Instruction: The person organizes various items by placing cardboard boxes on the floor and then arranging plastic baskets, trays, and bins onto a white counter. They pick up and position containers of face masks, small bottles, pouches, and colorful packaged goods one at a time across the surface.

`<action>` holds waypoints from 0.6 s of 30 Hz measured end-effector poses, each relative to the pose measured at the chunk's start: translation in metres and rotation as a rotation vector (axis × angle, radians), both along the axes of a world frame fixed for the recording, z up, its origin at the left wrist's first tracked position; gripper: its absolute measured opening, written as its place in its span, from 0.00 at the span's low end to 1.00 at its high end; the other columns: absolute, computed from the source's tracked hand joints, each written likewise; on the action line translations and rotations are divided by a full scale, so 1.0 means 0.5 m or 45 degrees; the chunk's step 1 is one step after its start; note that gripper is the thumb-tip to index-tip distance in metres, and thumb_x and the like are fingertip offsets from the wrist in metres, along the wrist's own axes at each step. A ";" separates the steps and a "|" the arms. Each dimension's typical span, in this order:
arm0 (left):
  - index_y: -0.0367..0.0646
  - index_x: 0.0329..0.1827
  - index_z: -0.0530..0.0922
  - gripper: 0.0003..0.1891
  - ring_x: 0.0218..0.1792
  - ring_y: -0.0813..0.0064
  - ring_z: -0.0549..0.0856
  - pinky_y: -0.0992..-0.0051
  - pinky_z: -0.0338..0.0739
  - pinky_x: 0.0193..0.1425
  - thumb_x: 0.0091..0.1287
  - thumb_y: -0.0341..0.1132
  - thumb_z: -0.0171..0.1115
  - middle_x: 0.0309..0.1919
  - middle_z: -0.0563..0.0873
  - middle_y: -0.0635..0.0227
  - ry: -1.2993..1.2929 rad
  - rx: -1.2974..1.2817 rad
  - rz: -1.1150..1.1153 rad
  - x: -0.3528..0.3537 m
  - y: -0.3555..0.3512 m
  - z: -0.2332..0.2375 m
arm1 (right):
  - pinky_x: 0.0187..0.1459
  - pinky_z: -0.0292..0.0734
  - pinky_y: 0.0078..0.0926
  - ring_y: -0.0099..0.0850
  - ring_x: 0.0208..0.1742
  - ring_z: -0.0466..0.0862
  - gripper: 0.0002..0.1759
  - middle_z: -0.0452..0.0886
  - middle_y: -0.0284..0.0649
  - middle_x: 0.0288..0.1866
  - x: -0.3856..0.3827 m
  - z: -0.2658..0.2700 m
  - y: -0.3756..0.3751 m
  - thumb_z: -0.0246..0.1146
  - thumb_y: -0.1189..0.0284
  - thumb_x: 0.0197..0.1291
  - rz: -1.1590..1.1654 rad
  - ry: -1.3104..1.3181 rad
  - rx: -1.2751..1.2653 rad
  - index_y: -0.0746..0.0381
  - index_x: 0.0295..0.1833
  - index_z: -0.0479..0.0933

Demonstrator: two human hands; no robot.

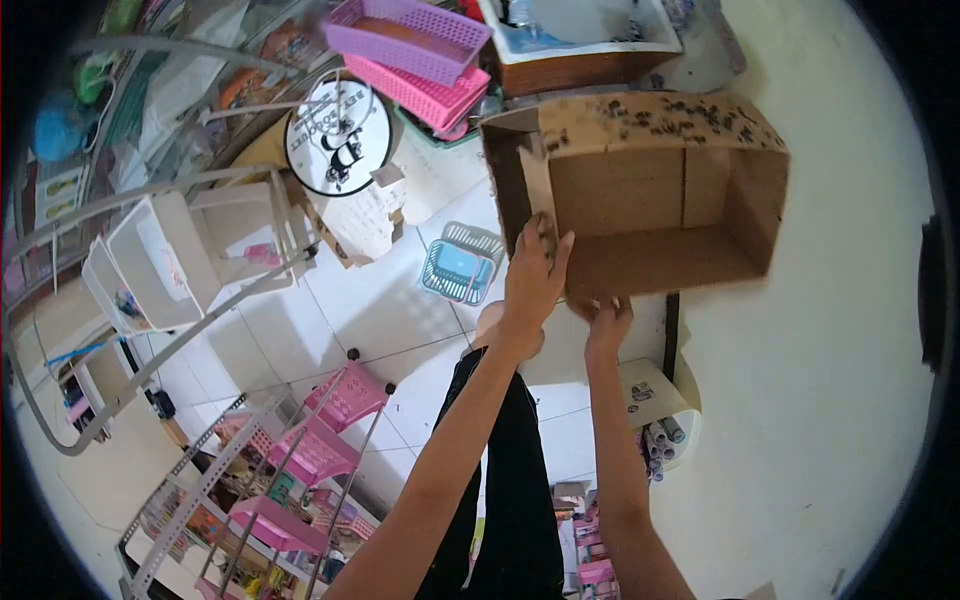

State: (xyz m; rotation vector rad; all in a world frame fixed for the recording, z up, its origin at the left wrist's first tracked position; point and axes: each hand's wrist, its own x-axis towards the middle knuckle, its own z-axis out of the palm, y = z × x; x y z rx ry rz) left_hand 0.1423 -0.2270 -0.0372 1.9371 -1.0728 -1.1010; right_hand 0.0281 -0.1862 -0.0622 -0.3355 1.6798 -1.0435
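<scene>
A brown cardboard box (pixel 640 262) is held out in front of me, its open side facing me and its visible interior bare. Dark specks and smudges cover its upper face. My left hand (pixel 535 272) grips the box's left edge, by a narrow upright cardboard strip. Under the lower edge, my right hand (pixel 607 320) has its fingers curled against the cardboard, their tips partly hidden. Beyond my left hand, a small blue and grey plastic basket (pixel 462 264) sits on the tiled floor.
Purple (pixel 405 38) and pink baskets (pixel 420 92) are stacked behind, near a white-lined container (pixel 590 30). A round white sign (pixel 338 137) leans at the back left. White bins (pixel 165 250) stand left, a rack with pink trays (pixel 310 450) lower left. A pale wall (pixel 820 400) is right.
</scene>
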 end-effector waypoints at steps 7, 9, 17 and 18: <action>0.37 0.40 0.65 0.13 0.30 0.63 0.75 0.71 0.68 0.34 0.51 0.28 0.50 0.30 0.74 0.56 -0.179 0.179 0.659 0.113 0.169 -0.205 | 0.25 0.78 0.33 0.38 0.31 0.75 0.24 0.64 0.53 0.42 0.078 -0.190 -0.072 0.45 0.82 0.45 -0.074 0.144 0.161 0.72 0.51 0.49; 0.37 0.38 0.66 0.16 0.23 0.72 0.77 0.76 0.70 0.28 0.47 0.33 0.55 0.24 0.76 0.59 -0.250 0.451 0.582 0.180 0.308 -0.349 | 0.26 0.78 0.33 0.42 0.36 0.74 0.27 0.61 0.54 0.46 0.089 -0.210 -0.072 0.46 0.83 0.44 -0.216 0.048 0.158 0.67 0.53 0.48; 0.41 0.47 0.62 0.26 0.44 0.61 0.70 0.68 0.64 0.46 0.42 0.35 0.58 0.38 0.72 0.58 -0.470 0.516 -0.032 0.222 0.386 -0.426 | 0.27 0.78 0.32 0.39 0.32 0.75 0.20 0.68 0.50 0.37 0.094 -0.256 -0.013 0.50 0.75 0.49 -0.044 -0.187 0.198 0.71 0.47 0.56; 0.41 0.49 0.61 0.27 0.45 0.62 0.68 0.67 0.62 0.47 0.43 0.34 0.57 0.39 0.72 0.58 -0.434 0.524 -0.032 0.205 0.380 -0.445 | 0.27 0.78 0.31 0.39 0.33 0.75 0.18 0.69 0.49 0.35 0.083 -0.259 -0.012 0.51 0.74 0.49 0.001 -0.210 0.258 0.71 0.45 0.59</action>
